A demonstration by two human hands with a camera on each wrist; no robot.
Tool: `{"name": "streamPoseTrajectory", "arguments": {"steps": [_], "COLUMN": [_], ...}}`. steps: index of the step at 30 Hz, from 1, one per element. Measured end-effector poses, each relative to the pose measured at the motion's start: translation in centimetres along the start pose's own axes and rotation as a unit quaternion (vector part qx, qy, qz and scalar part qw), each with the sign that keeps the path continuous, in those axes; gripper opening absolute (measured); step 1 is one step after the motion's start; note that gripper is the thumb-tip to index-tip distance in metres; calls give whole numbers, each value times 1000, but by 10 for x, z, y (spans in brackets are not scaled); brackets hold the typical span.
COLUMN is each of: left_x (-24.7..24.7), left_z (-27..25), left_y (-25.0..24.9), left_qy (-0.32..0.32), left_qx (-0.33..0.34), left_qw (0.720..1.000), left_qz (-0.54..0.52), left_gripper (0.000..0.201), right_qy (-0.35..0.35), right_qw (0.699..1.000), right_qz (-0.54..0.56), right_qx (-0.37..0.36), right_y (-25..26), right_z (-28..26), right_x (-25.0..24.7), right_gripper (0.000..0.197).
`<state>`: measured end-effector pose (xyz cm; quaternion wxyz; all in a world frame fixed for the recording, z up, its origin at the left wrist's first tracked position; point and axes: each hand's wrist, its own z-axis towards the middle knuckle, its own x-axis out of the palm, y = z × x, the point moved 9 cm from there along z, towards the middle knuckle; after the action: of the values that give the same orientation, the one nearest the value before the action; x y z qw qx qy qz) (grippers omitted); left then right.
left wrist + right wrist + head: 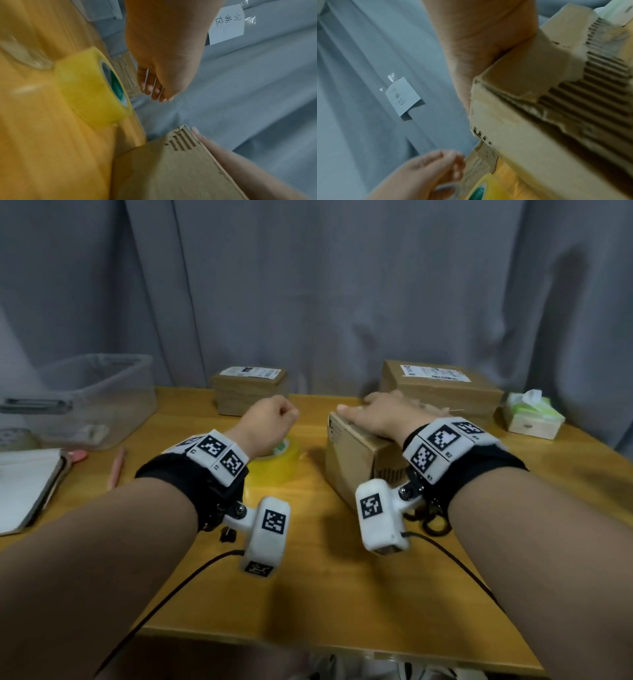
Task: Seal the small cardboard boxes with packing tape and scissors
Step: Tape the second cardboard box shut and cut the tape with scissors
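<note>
Well, clear bin (pixel 102 392) holds something pale, perhaps a block.

Handwritten "分拣区" on a white paper note (pixel 226 24) taped to the curtain (pixel 257 94).

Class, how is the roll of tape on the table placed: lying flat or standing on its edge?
Lying flat. The roll of tape rests on one round side on the table, with its hole facing up below the left hand.
</note>
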<state>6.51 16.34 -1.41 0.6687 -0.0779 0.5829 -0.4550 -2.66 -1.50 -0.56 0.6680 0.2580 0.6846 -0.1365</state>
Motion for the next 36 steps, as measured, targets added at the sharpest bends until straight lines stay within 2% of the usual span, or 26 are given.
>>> {"name": "streamPoseTrajectory", "arguments": {"steps": [2, 3, 6, 7, 8, 9, 10, 12, 13, 14, 16, 18, 19, 21, 23, 24, 25, 28, 29, 31, 33, 36], "left_x": [1, 6, 28, 32, 35, 34, 30, 13, 2, -12, -41, -65, -73, -85, -87, -87, -86, -86, -85, -84, -81, -72], "left_z": [-8, -12, -25, -29, -31, -32, -31, -28, -29, -31, -35, -40, -41, -45, -49, -51, -52, -52, -51, -50, -47, -40], "left_y": [18, 26, 50, 52, 51, 49, 46, 36, 25, 12, -15, -36, -44, -58, -69, -72, -75, -74, -72, -71, -71, -66], "left_qy": [39, 70, 177, 188, 184, 175, 161, 121, 96, 58, -33, -108, -132, -157, -154, -150, -148, -145, -141, -129, -111, -53], "left_qx": [-15, -22, -37, -29, -20, -18, -17, -16, -3, 21, 74, 113, 128, 160, 185, 191, 193, 177, 170, 162, 150, 98], "left_qw": [992, 980, 904, 888, 888, 901, 927, 984, 995, 994, 981, 968, 962, 953, 956, 958, 960, 967, 970, 975, 980, 992], "left_qz": [118, 187, 388, 420, 422, 396, 339, 130, 8, -94, -178, -195, -203, -203, -168, -152, -141, -113, -101, -79, -64, -56], "left_gripper": [30, 40, 63, 63, 62, 61, 59, 49, 39, 27, 12, 22, 25, 33, 35, 36, 36, 38, 39, 39, 39, 39], "right_qy": [-14, -26, -78, -109, -145, -179, -203, -213, -195, -167, -111, -53, -20, 55, 109, 111, 94, 38, 26, 6, -18, -85], "right_qw": [999, 999, 994, 990, 984, 975, 966, 945, 933, 919, 897, 874, 851, 800, 778, 777, 780, 781, 784, 797, 823, 860], "right_qz": [9, 10, 42, 69, 101, 132, 160, 220, 258, 299, 368, 443, 496, 580, 600, 599, 595, 590, 587, 571, 536, 472], "right_qx": [29, 41, 57, 51, 38, 14, -21, -112, -158, -194, -218, -194, -171, -145, -151, -159, -168, -199, -201, -197, -189, -173], "right_y": [0, 0, -1, -3, -6, -7, -6, 3, 8, 13, 19, 25, 27, 35, 45, 48, 47, 45, 44, 42, 43, 41], "right_z": [-2, -5, -13, -14, -15, -16, -16, -19, -21, -26, -29, -27, -24, -23, -29, -31, -32, -34, -35, -37, -37, -34], "right_x": [-2, -4, -9, -12, -17, -22, -28, -40, -43, -46, -47, -43, -38, -32, -31, -35, -39, -52, -55, -58, -58, -61], "right_gripper": [68, 60, 45, 42, 40, 39, 38, 39, 40, 42, 48, 57, 64, 75, 86, 88, 81, 31, 23, 16, 17, 18]}}
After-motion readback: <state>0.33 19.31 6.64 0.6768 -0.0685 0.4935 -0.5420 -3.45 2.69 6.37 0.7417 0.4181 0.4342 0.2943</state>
